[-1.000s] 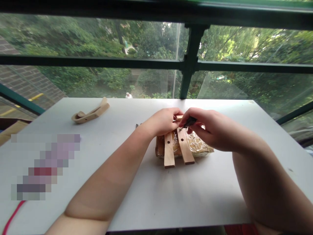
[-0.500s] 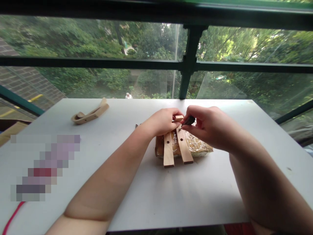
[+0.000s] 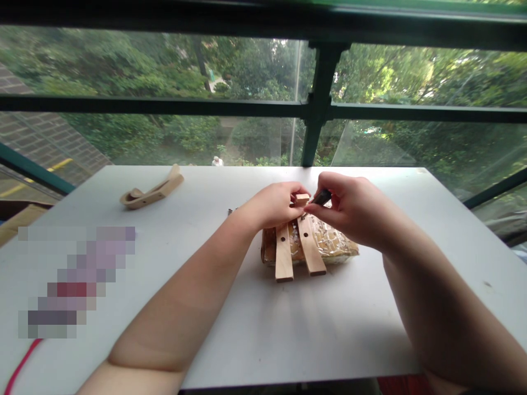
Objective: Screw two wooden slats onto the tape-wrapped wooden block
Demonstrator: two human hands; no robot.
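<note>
Two flat wooden slats [image 3: 309, 253] with small holes lie side by side over a clear plastic bag of wooden parts [image 3: 333, 243] on the white table [image 3: 288, 329]. My left hand [image 3: 274, 204] is closed round the far ends of the slats and a small wooden block [image 3: 302, 198]. My right hand [image 3: 352, 211] pinches a small dark tool [image 3: 321, 198], its tip at the far end of the right slat.
A curved wooden piece [image 3: 151, 192] lies at the table's far left. A blurred patch covers something at the near left, with a red cord [image 3: 20, 362] at the edge. A small metal part [image 3: 231, 210] lies left of my left wrist. Window bars stand behind.
My right hand has lifted slightly and drawn the dark tool up and a little to the right. My left hand and the slats have stayed in place.
</note>
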